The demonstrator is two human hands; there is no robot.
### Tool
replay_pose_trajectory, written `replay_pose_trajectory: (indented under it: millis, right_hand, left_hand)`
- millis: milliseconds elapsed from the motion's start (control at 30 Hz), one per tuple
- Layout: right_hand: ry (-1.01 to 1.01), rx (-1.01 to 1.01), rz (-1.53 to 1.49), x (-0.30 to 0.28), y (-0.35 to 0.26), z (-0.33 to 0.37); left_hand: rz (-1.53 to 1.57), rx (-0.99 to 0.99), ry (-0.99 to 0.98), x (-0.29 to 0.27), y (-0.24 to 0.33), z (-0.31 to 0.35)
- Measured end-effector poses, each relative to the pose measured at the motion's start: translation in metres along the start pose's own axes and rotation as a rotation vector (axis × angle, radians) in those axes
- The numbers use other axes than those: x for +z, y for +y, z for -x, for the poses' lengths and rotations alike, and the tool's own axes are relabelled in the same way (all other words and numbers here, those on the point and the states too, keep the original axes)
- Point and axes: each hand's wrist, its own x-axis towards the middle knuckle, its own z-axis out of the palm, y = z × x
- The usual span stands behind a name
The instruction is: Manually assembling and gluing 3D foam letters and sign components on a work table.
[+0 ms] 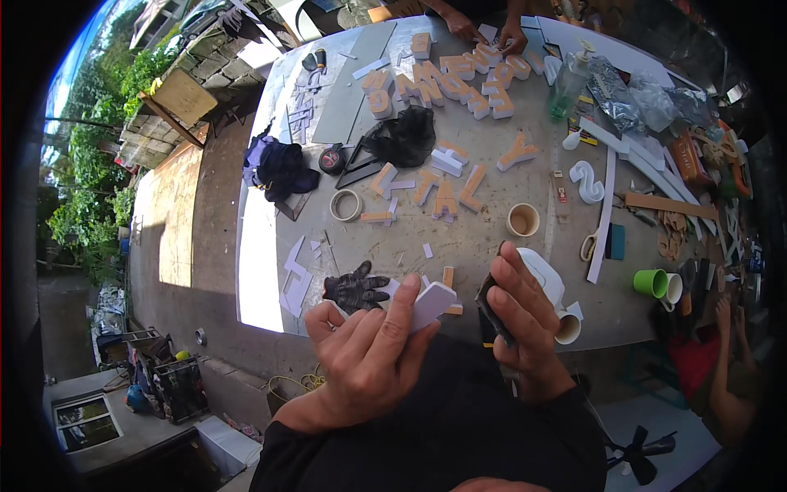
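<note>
My left hand (361, 353) is closed around a white foam-like piece (434, 305) with a rounded end, its index finger lying along it. The rest of that piece is hidden by the fingers. Just to the right, my right hand (529, 316) is raised, fingers together, with a thin dark sheet (494, 314), perhaps sandpaper, held against its palm side. The two hands are apart. Beyond the left hand a black glove (357, 289) lies on the table. A small tan-and-white block letter (449, 287) rests between the hands, farther off.
Several tan-and-white block letters (445, 201) lie mid-table. Farther off, another person's hands (514, 39) touch a row of letters. A roll of tape (346, 205), a paper cup (522, 220), scissors (589, 246) and a green cup (650, 283) also stand or lie there.
</note>
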Motion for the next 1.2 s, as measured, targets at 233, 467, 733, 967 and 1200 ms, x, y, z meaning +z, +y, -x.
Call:
replay_pose_trajectory:
  millis: [233,467,733,967,1200]
  right_hand:
    - [-0.027,-0.127,-0.075,0.016,0.000,-0.004]
    - [0.191,0.453,-0.488,0.022,-0.002,-0.011]
    - [-0.058,-0.128,-0.072,0.013,-0.021,-0.008]
    - [-0.070,-0.040,0.009,0.021,-0.015,-0.011]
    - [-0.079,-0.051,0.086,0.018,-0.019,-0.012]
  left_hand:
    - [0.029,0.000,-0.065,-0.005,0.002,-0.001]
    - [0.602,-0.001,-0.203,-0.004,-0.015,0.000]
    - [0.767,-0.103,-0.148,0.014,-0.013,0.008]
    - [0.728,-0.012,-0.180,0.016,-0.020,0.013]
    - [0.773,0.000,-0.158,0.016,-0.021,0.014]
